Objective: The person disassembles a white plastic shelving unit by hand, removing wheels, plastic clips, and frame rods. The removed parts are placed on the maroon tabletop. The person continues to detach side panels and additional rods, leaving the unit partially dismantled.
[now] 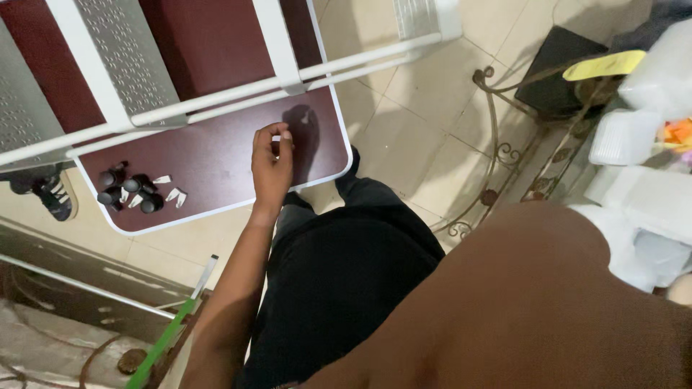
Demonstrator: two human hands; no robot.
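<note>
The left hand (271, 164) hovers over the dark red, white-edged board (216, 155), fingertips pinched on a small pale piece, likely for fitting. Black round caster wheels (130, 191) lie grouped at the board's left corner. The right hand is unseen.

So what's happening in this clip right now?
A person stands over a dark red board lying on the tiled floor, with a white metal frame across it. Their left hand pinches a small white part above the board. A cluster of black caster wheels and small white pieces sits near the board's corner. The right hand is out of view.
</note>
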